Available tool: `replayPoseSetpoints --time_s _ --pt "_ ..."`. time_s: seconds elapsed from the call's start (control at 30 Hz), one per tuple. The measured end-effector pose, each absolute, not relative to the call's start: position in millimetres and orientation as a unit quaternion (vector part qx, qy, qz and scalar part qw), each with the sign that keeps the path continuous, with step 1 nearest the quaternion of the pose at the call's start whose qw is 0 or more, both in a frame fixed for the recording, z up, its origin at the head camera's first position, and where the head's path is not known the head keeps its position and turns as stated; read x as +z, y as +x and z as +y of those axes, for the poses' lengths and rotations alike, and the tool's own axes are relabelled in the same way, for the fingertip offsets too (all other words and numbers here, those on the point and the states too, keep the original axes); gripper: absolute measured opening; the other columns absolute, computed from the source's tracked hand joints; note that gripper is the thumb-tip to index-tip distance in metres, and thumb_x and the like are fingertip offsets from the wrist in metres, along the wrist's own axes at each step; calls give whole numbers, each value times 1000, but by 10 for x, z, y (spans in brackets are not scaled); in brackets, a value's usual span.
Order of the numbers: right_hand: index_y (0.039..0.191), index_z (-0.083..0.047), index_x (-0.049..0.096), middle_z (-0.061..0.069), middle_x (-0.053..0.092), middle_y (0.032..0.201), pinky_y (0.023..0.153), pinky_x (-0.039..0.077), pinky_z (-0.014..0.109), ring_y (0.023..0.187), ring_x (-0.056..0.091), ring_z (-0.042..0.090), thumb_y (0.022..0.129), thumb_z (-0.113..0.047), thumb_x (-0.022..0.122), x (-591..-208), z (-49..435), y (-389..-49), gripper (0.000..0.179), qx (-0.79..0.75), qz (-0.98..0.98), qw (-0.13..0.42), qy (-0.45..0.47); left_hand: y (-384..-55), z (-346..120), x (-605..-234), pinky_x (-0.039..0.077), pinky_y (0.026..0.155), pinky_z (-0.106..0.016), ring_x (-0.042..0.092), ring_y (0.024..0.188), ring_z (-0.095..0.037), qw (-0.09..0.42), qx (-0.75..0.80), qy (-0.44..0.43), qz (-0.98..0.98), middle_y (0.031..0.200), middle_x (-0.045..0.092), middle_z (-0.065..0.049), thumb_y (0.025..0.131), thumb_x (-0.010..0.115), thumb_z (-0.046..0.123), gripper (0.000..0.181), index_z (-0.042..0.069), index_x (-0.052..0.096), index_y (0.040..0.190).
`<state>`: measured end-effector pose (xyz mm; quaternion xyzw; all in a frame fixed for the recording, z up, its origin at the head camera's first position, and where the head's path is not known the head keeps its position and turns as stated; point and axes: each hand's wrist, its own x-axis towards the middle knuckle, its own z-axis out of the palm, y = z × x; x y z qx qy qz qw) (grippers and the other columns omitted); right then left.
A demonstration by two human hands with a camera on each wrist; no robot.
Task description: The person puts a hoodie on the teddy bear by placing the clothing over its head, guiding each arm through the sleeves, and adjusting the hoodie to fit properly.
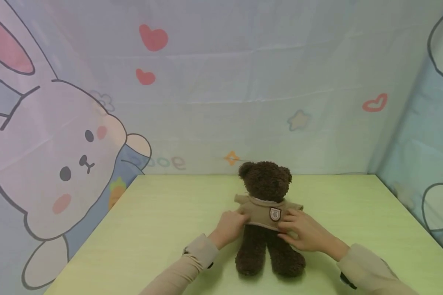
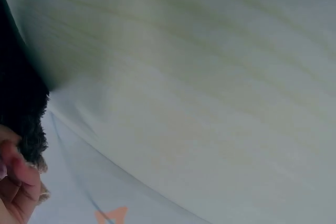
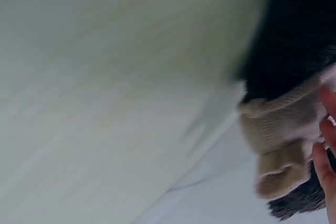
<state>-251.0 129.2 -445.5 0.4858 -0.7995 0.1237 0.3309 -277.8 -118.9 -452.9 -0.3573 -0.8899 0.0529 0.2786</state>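
A dark brown teddy bear (image 1: pixel 266 180) lies on its back or leans back on the table, head at the far end and legs toward me. It wears a tan knitted sweater (image 1: pixel 260 213) with a shield badge on the chest; the sleeves stick out empty-looking at both sides. My left hand (image 1: pixel 229 228) pinches the sweater's lower left side with curled fingers. On the other side, my right hand (image 1: pixel 308 232) lays its fingers on the sweater beside the badge, thumb apart near the hem. In the right wrist view, its fingers (image 3: pixel 326 166) touch the knit next to a sleeve (image 3: pixel 283 169).
The bear is on a light yellow-green table (image 1: pixel 177 229). Behind it hangs a pale cloth backdrop (image 1: pixel 221 82) printed with hearts, a star and a large rabbit (image 1: pixel 77 164) at the left. The cloth continues along the right side.
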Motion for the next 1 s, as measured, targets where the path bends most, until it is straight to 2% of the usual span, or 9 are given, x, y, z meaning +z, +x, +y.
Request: replayPoseSetpoints --time_s 0.1,0.27,0.37,0.47,0.5,0.57,0.7,0.8,1.0 --pt "82 -19 60 -7 55 82 62 40 25 75 44 8 68 -19 75 -4384 1213 -2575 20 128 -811 368 436 -2774 -1200 -4532 31 37 -21 45 44 -8 272 67 -361 -889 76 55 3 79 60 5 17 21 62 77" --pt "93 -11 63 0 59 87 55 43 23 74 47 11 66 -12 76 -4369 1138 -2694 30 138 -825 412 361 -2769 -1210 -4503 37 42 -21 51 72 -15 263 60 -369 -890 89 50 -4 80 60 6 17 22 64 76" --pt "93 -12 64 -1 60 83 49 38 19 67 40 8 68 -14 75 -4385 1104 -2721 28 157 -833 407 341 -2767 -1227 -4465 50 64 -30 47 93 -23 259 45 -389 -883 102 48 -12 72 64 8 12 20 64 72" --pt "93 -14 65 -3 61 82 48 33 17 66 32 6 71 -15 72 -4381 1070 -2727 23 200 -845 381 318 -2776 -1262 -4426 42 90 -42 40 110 -29 242 23 -405 -881 120 43 -15 68 65 15 7 20 61 70" --pt "93 -15 65 -4 61 82 49 31 17 66 30 5 73 -15 71 -4376 1058 -2727 21 215 -849 372 308 -2780 -1274 -4410 38 94 -44 37 115 -30 235 10 -409 -882 126 40 -13 68 64 18 6 21 59 70" --pt "91 -15 65 -5 60 78 54 28 18 65 27 5 75 -14 69 -4366 1042 -2734 17 251 -852 355 293 -2801 -1290 -4380 37 92 -44 33 121 -28 232 -25 -412 -881 131 39 -10 70 61 20 4 21 58 72" --pt "85 -15 65 -7 52 69 63 21 23 64 24 4 79 -12 66 -4355 1025 -2753 8 309 -847 330 281 -2886 -1252 -4294 40 88 -39 40 119 -21 264 -115 -420 -861 123 48 -6 81 54 13 11 14 59 91" --pt "83 -13 65 -6 50 67 66 19 27 64 26 4 81 -12 63 -4357 1012 -2770 3 340 -842 315 277 -2960 -1187 -4239 44 85 -35 48 108 -19 294 -156 -410 -849 112 56 -4 87 54 12 18 11 58 104" --pt "83 -11 63 0 51 76 70 22 32 72 35 11 85 -8 58 -4349 989 -2787 6 392 -839 258 274 -3037 -1115 -4211 39 69 -30 48 88 -16 308 -171 -365 -862 96 63 4 85 60 25 14 18 62 96"
